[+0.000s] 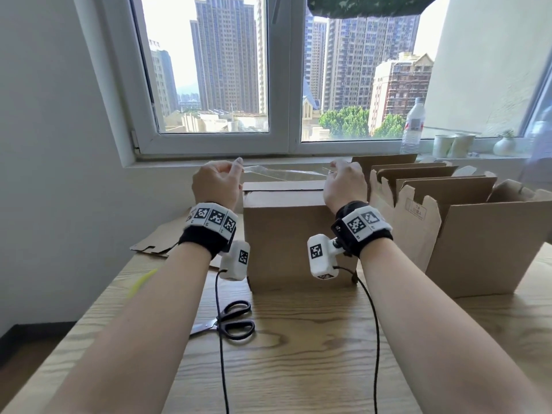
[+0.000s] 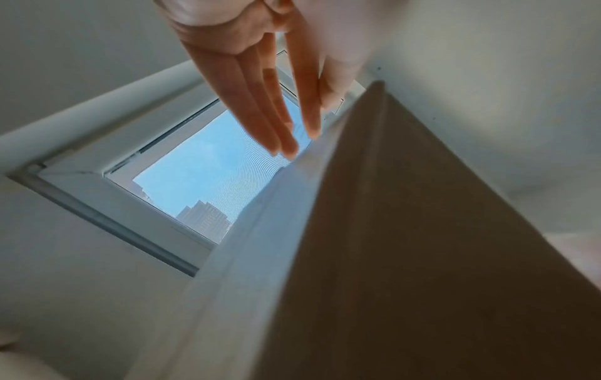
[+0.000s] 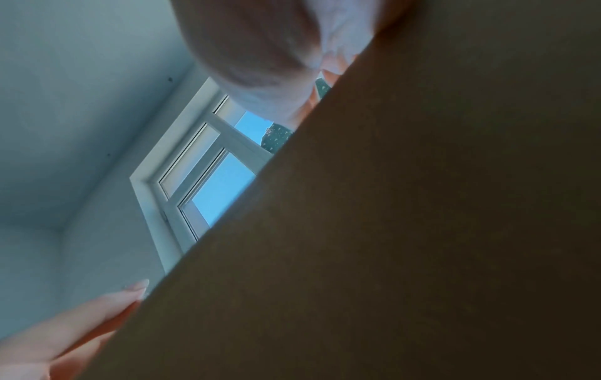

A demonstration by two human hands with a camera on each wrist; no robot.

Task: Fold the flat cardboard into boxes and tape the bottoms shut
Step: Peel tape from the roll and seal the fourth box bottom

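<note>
We judge the clear tape strip [image 1: 283, 172] light, limp and self-sticking, so it is best held by its two ends and kept taut. Our left hand [image 1: 216, 183] pinches the left end between thumb and forefinger, its other fingers [image 2: 260, 113] extended. The strip spans just above the closed flaps of the box [image 1: 295, 234], mid-worktop toward the far edge. Our right hand [image 1: 345, 182] pinches the right end.

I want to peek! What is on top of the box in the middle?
Its flaps are folded shut. Just above the box, both hands stretch a clear tape strip; it hasn't landed yet. The inside is hidden.
</note>
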